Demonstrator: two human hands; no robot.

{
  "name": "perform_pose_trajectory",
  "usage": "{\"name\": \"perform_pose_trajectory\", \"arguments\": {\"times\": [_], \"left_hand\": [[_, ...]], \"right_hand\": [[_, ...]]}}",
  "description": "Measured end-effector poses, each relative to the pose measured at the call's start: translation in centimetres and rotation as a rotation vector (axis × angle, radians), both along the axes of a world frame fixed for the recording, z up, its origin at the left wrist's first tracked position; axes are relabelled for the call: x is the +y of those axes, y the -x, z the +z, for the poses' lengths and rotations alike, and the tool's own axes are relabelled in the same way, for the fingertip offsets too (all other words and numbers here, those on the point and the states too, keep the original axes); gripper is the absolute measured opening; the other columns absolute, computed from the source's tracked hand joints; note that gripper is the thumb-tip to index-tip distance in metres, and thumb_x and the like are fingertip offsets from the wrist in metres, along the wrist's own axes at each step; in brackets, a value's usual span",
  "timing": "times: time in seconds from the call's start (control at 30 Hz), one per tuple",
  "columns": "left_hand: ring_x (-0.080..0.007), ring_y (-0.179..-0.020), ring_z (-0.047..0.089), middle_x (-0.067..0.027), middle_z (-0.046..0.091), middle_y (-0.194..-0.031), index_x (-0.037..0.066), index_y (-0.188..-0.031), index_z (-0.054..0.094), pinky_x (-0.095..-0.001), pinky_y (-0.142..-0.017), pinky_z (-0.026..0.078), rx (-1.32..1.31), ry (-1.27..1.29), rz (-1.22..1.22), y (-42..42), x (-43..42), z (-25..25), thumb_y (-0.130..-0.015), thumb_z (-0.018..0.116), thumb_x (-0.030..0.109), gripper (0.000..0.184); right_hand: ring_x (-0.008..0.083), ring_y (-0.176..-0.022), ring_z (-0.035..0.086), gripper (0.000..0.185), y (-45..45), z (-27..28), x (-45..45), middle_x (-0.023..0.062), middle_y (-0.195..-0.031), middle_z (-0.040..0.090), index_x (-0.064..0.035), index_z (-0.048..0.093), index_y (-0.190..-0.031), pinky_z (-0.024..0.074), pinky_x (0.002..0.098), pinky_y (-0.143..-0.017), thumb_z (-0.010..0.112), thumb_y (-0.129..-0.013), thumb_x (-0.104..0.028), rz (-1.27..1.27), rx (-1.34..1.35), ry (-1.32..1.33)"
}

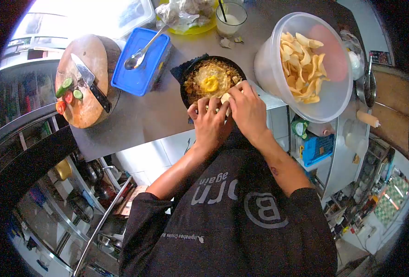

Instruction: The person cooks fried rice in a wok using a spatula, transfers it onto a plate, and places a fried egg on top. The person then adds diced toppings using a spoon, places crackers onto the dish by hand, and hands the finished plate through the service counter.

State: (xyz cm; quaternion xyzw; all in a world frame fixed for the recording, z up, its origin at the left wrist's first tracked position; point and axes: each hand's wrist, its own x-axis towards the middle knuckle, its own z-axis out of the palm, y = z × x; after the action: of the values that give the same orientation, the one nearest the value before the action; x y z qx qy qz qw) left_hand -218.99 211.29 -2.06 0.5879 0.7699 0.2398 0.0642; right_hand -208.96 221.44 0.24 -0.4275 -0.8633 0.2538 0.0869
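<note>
A black round dish (pixel 184 95) holds brown fried rice (pixel 196 74) topped with a fried egg (pixel 210 84) with a yellow yolk. Both my hands are over its near edge, fingers curled inward and close together. Between them shows a pale cracker (pixel 225 98), much like those in the tub. My right hand (pixel 249 110) pinches it from the right. My left hand (pixel 209 121) closes on its left side, with pale bits by the fingertips. My fingers hide much of the cracker and the dish's near rim. A dark cloth (pixel 178 72) lies under the dish.
On the right stands a clear tub (pixel 270 62) of crackers (pixel 301 69). At left, a round wooden board (pixel 82 115) bears a knife (pixel 90 81) and cut cucumber (pixel 66 86). Between board and dish, a spoon (pixel 135 61) rests on a blue-lidded box (pixel 128 83). A glass (pixel 231 21) stands behind.
</note>
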Motion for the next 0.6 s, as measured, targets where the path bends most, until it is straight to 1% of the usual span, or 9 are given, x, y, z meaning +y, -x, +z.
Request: {"name": "perform_pose_trajectory", "arguments": {"times": [0.07, 0.2, 0.27, 0.33, 0.4, 0.47, 0.5, 0.53, 0.6], "left_hand": [[-0.0245, -0.112, 0.052, -0.0035, 0.059, -0.108, 0.017, -0.108, 0.071, -0.0449, -0.094, 0.031, 0.016, 0.012, 0.012, 0.1, 0.0, 0.0, -0.068, 0.077, 0.024, 0.041], [-0.0286, -0.109, 0.052, -0.0077, 0.059, -0.108, 0.011, -0.109, 0.070, -0.0451, -0.095, 0.032, -0.026, 0.022, -0.050, 0.2, 0.3, 1.7, -0.072, 0.077, 0.025, 0.040], [-0.0305, -0.104, 0.053, -0.0095, 0.061, -0.104, 0.007, -0.107, 0.069, -0.0444, -0.093, 0.035, -0.156, -0.090, 0.058, 0.8, 0.4, 3.3, -0.079, 0.076, 0.024, 0.034], [-0.0308, -0.101, 0.057, -0.0116, 0.065, -0.102, 0.006, -0.109, 0.069, -0.0421, -0.090, 0.043, -0.154, -0.108, 0.119, 2.7, 0.3, 5.1, -0.084, 0.072, 0.014, 0.027], [-0.0248, -0.094, 0.060, -0.0108, 0.066, -0.102, 0.003, -0.112, 0.067, -0.0361, -0.084, 0.047, -0.351, -0.141, 0.130, 4.7, 0.2, 6.1, -0.090, 0.069, 0.013, 0.025], [-0.0162, -0.085, 0.060, -0.0090, 0.064, -0.095, -0.003, -0.111, 0.063, -0.0307, -0.075, 0.049, -0.685, -0.212, 0.238, 5.1, 1.1, 7.9, -0.094, 0.067, 0.012, 0.024], [-0.0105, -0.083, 0.058, -0.0060, 0.064, -0.097, -0.003, -0.113, 0.062, -0.0256, -0.075, 0.048, -0.807, -0.191, 0.239, 5.1, 1.6, 8.7, -0.099, 0.061, 0.012, 0.021], [-0.0112, -0.084, 0.058, -0.0063, 0.063, -0.096, -0.003, -0.115, 0.061, -0.0261, -0.077, 0.050, -0.885, -0.134, 0.238, 5.4, 1.6, 8.4, -0.102, 0.057, 0.013, 0.022], [-0.0116, -0.084, 0.059, -0.0075, 0.061, -0.098, -0.003, -0.123, 0.057, -0.0276, -0.076, 0.054, -1.028, -0.059, 0.119, 4.9, 2.8, 8.6, -0.103, 0.054, 0.015, 0.027]], "right_hand": [[0.0367, -0.098, 0.063, 0.017, 0.2, 0.8, -0.1, 0.0160, -0.108, 0.059, -0.0044, 0.065, -0.106, 0.0525, 0.0483, -0.083, 0.065, -0.089, -0.009, 0.035, -0.040, -0.071], [0.0336, -0.090, 0.065, 0.017, -2.6, 4.2, -1.6, 0.0147, -0.103, 0.063, -0.0043, 0.065, -0.107, 0.0540, 0.0441, -0.080, 0.064, -0.093, -0.014, 0.005, 0.199, -0.038], [0.0336, -0.081, 0.066, 0.016, -5.1, 6.4, -2.8, 0.0145, -0.097, 0.067, -0.0046, 0.065, -0.105, 0.0547, 0.0415, -0.076, 0.062, -0.095, -0.016, -0.161, 0.259, 0.402], [0.0196, -0.068, 0.065, 0.014, -10.3, 3.2, -3.8, 0.0096, -0.088, 0.068, -0.0025, 0.065, -0.106, 0.0533, 0.0341, -0.064, 0.061, -0.096, -0.011, -0.223, 0.256, 0.330], [0.0154, -0.068, 0.064, 0.018, -17.7, -1.4, -3.5, 0.0049, -0.086, 0.069, -0.0017, 0.066, -0.106, 0.0511, 0.0321, -0.061, 0.056, -0.099, -0.015, -0.548, 0.216, 0.523], [0.0222, -0.072, 0.070, 0.032, -23.7, -3.2, 1.3, 0.0134, -0.073, 0.070, 0.0019, 0.066, -0.103, 0.0541, 0.0394, -0.068, 0.058, -0.100, -0.028, -0.784, 0.177, 0.605], [0.0230, -0.069, 0.069, 0.037, -27.4, -5.6, 4.3, 0.0134, -0.078, 0.071, 0.0034, 0.066, -0.108, 0.0534, 0.0392, -0.066, 0.058, -0.101, -0.032, -0.819, 0.257, 0.440], [0.0237, -0.067, 0.068, 0.043, -30.6, -8.0, 8.1, 0.0135, -0.083, 0.072, 0.0048, 0.065, -0.113, 0.0526, 0.0390, -0.064, 0.057, -0.101, -0.036, -0.846, 0.332, 0.278], [0.0247, -0.079, 0.068, 0.054, -34.0, -9.5, 16.6, 0.0168, -0.100, 0.071, 0.0052, 0.062, -0.122, 0.0530, 0.0392, -0.069, 0.062, -0.097, -0.042, -1.123, 0.494, 0.279]]}}
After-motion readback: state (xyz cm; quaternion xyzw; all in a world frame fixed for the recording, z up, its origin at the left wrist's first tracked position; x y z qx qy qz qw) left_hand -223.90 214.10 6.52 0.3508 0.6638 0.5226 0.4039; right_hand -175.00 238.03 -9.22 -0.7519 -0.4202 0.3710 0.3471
